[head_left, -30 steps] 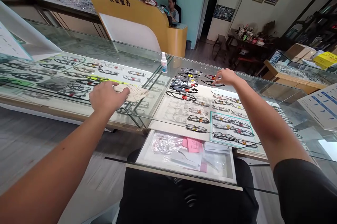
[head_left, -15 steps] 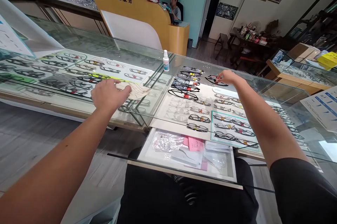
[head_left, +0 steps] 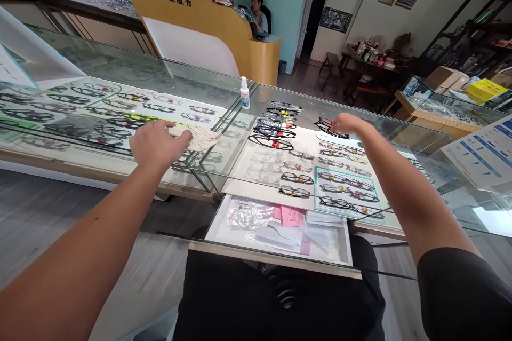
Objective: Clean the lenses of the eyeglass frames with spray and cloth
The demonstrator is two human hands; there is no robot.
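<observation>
A beige cloth (head_left: 200,138) is spread flat on the glass worktop (head_left: 160,71). Its near end is covered by the left hand (head_left: 154,143), whose fingers are curled down and closed on the fabric. The right hand (head_left: 347,123) is stretched out to the far side of the worktop, where a black frame (head_left: 326,126) with a red tag is met at its end by the fingertips. Whether the grip is closed on it or only rested against it cannot be told.

To the left of that frame, a row of further frames (head_left: 276,128) is laid out on top of the glass, above the many displayed beneath it. A spray bottle (head_left: 245,93) is stood upright behind the row, touched by neither hand. A drawer (head_left: 276,258) of packets is pulled out below.

Judged from how things lie, only one frame is being handled. The cloth is not brought to any frame, and the row is left untouched.
</observation>
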